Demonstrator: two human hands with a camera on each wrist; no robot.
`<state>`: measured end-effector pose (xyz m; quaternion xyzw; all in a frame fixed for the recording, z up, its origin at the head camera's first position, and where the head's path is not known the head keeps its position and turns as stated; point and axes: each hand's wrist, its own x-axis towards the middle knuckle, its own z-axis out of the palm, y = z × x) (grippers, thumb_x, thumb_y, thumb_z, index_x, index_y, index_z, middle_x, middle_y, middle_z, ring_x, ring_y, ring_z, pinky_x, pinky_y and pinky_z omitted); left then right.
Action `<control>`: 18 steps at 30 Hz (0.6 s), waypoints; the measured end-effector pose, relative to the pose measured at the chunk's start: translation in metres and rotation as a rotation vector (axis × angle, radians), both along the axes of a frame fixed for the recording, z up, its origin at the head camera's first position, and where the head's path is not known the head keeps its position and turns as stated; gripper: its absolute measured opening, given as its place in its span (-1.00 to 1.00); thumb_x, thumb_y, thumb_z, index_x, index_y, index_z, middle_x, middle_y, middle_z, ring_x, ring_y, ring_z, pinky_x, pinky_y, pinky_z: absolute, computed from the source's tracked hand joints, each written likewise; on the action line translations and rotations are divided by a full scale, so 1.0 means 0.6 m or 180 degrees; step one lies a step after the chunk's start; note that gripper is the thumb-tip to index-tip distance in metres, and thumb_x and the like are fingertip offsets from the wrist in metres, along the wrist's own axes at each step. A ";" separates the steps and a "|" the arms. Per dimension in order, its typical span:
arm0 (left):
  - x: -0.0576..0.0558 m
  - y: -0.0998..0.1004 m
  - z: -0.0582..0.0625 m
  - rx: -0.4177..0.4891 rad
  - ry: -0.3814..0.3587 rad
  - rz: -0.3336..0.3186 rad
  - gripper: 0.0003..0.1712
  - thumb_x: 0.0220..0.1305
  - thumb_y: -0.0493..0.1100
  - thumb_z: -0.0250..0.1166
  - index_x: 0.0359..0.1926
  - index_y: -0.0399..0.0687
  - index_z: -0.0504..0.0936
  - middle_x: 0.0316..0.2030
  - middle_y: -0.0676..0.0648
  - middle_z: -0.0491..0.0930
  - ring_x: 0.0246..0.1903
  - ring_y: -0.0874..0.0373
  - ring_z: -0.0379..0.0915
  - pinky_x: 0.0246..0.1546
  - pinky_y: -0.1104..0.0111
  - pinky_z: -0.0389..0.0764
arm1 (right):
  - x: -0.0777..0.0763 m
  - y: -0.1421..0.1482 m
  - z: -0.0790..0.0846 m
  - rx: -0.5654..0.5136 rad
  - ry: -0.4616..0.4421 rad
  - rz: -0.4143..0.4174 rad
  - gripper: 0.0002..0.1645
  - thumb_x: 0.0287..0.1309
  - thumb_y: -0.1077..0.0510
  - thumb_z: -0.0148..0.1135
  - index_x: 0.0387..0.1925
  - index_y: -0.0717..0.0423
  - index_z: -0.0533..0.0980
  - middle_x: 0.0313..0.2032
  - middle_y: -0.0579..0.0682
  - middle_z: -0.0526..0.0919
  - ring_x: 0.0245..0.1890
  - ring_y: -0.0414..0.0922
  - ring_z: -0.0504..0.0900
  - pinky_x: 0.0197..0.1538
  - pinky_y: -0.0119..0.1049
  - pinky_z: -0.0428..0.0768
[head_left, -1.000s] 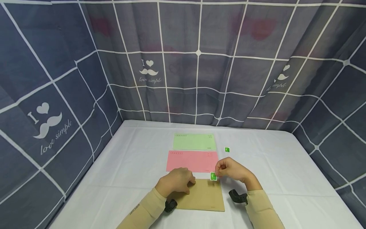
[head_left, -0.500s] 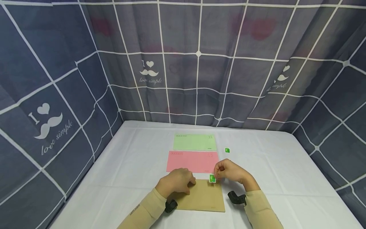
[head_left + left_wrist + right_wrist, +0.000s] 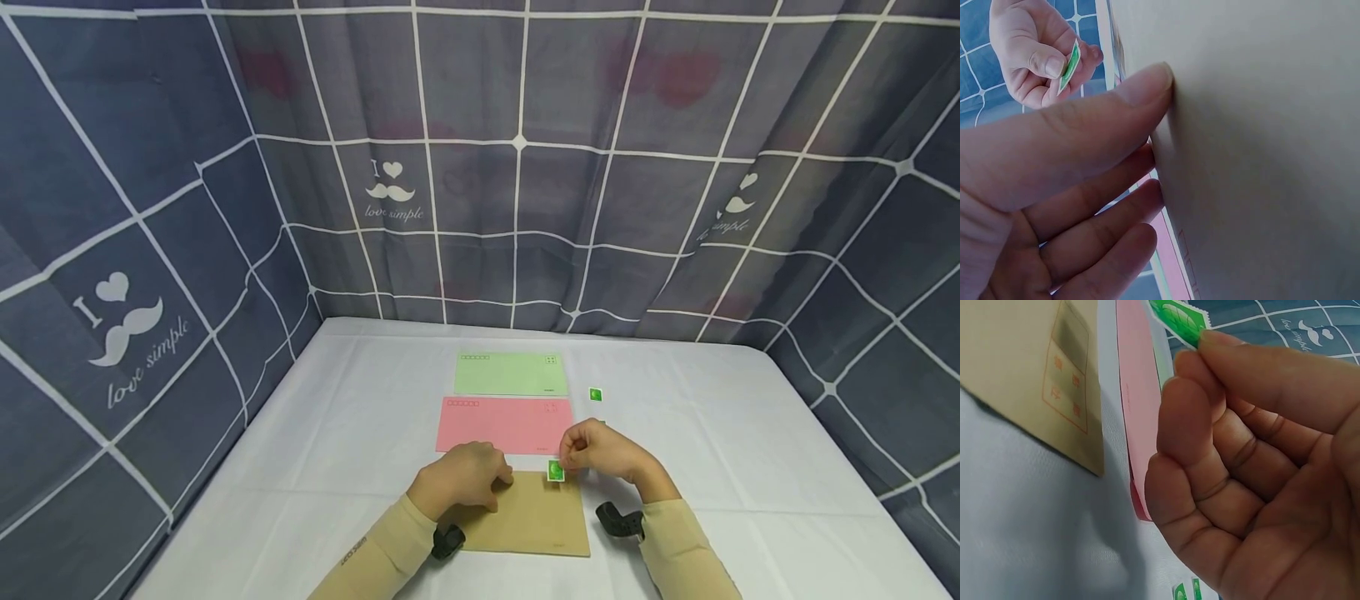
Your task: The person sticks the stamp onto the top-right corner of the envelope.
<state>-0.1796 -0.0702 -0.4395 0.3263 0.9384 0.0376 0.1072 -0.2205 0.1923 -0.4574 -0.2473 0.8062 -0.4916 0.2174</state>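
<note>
A brown envelope [image 3: 536, 521] lies nearest the person. The left hand [image 3: 467, 477] rests on its left part; in the left wrist view the thumb [image 3: 1147, 87] and fingertips touch the paper. Pinched by one edge between the thumb and index finger of the right hand [image 3: 603, 450] is a green postage stamp [image 3: 556, 472] with a white border. In the head view it overlaps the envelope's top right corner. The right wrist view shows the stamp [image 3: 1179, 317] held up, with a leaf-like print, while a printed orange box [image 3: 1065, 387] marks that corner of the envelope.
Behind the brown envelope lie a pink envelope [image 3: 502, 425] and a light green envelope [image 3: 510, 375]. One green stamp [image 3: 596, 394] sits on the white tablecloth [image 3: 712, 433] to their right, another partly behind the right hand. Dark checked curtains [image 3: 480, 192] enclose the table.
The right hand has moved slightly left and toward the person with the stamp, farther over the brown envelope's corner. A bit of another stamp now shows behind it. The left hand stays put.
</note>
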 end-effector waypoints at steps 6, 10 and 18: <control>0.000 0.000 0.000 0.0000 -0.0018 0.0029 -0.51 -0.08 -0.03 0.63 -0.02 0.20 0.79 -0.10 0.23 0.71 -0.24 0.41 0.44 -0.07 0.49 0.58 | 0.001 -0.003 -0.002 -0.0019 -0.0014 -0.0020 -0.92 0.11 0.39 0.29 -0.43 0.41 0.60 -0.46 0.27 0.66 -0.48 -0.17 0.53 -0.39 -0.35 0.51; -0.001 0.000 -0.002 -0.0003 -0.0013 0.0034 -0.50 -0.08 -0.03 0.63 -0.02 0.22 0.79 -0.10 0.24 0.71 -0.25 0.41 0.43 -0.07 0.49 0.58 | 0.004 -0.004 -0.001 -0.0018 -0.0038 -0.0043 -0.91 0.11 0.38 0.32 -0.43 0.41 0.60 -0.47 0.25 0.66 -0.50 -0.17 0.52 -0.41 -0.36 0.50; -0.002 0.000 -0.003 -0.0019 0.0019 -0.0005 -0.52 -0.07 -0.03 0.63 -0.03 0.22 0.79 -0.12 0.24 0.71 -0.23 0.41 0.46 -0.07 0.51 0.57 | 0.003 -0.005 -0.004 0.0012 -0.0050 -0.0066 -0.95 0.09 0.42 0.27 -0.43 0.39 0.60 -0.47 0.20 0.69 -0.49 -0.14 0.57 -0.42 -0.34 0.52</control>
